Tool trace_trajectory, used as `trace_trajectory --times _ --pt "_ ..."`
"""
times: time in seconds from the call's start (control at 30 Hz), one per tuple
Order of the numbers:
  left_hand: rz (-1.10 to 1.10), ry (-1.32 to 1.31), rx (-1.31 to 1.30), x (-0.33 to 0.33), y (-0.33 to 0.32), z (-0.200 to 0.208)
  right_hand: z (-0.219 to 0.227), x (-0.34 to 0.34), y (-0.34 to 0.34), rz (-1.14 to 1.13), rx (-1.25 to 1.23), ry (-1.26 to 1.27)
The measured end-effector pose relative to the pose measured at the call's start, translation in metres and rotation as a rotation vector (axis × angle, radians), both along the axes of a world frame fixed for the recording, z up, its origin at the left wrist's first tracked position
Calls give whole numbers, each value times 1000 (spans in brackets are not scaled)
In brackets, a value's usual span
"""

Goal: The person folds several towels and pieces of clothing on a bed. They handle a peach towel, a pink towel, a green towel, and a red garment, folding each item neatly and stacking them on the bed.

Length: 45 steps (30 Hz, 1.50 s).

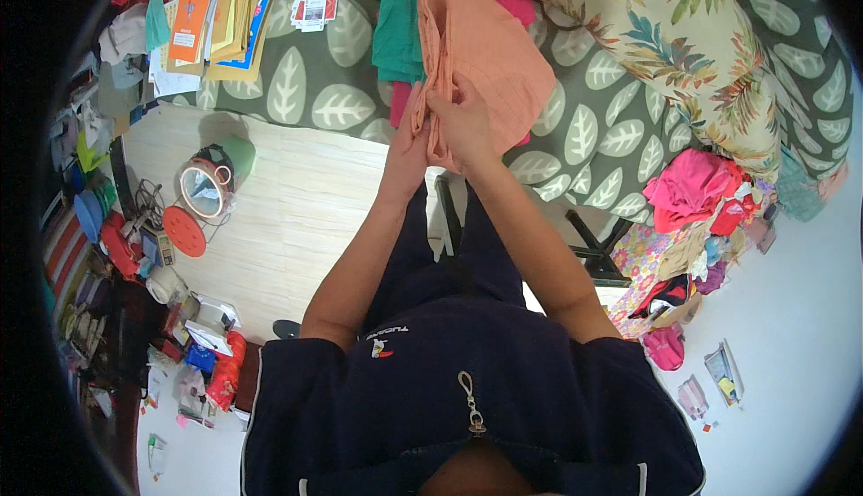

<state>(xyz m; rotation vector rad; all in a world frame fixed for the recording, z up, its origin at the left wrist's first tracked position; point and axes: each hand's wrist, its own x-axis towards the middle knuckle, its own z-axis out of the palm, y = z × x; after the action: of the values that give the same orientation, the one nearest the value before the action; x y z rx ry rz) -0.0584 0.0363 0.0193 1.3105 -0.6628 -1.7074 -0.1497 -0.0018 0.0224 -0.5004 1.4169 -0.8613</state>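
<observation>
Both my hands grip a peach-coloured cloth, partly folded, held up in front of me over the bed's edge. My left hand closes on its lower left edge, where several layers hang together. Close beside it, my right hand pinches the layers near the lower middle, the thumb toward the left hand. The wide part of the cloth fans out to the right. Behind it, a green folded cloth and a magenta cloth lie on the bed, both partly covered by the peach one.
The bed has a grey-green leaf-print sheet and a bunched floral blanket. Envelopes and papers lie at its left, with small cards nearby. A bin stands on the floor at left. Pink clothes are heaped at right.
</observation>
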Motion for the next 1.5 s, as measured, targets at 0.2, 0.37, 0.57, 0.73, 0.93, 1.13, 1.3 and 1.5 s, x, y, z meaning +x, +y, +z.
trace_trajectory --times 0.2,0.37,0.57,0.73,0.93,1.13,1.3,1.5 --pt "-144 -144 -92 35 -2 -7 -8 1 1 98 -34 267" --pt "-314 -226 -61 45 0 4 9 8 -15 186 -47 398" --pt "-173 199 154 53 -3 -1 -1 22 -8 319 -212 449" --pt "-259 -95 162 49 -13 -10 9 13 5 42 58 -342" --pt "-294 -121 60 21 -32 2 -75 -65 90 -79 99 211" --pt "-274 68 139 -45 -51 71 -107 -105 193 310 -56 821" --pt "-210 223 132 -88 -52 124 -114 -106 198 -66 33 732" --pt "-174 169 43 -104 -59 155 -163 -186 252 -284 241 534"
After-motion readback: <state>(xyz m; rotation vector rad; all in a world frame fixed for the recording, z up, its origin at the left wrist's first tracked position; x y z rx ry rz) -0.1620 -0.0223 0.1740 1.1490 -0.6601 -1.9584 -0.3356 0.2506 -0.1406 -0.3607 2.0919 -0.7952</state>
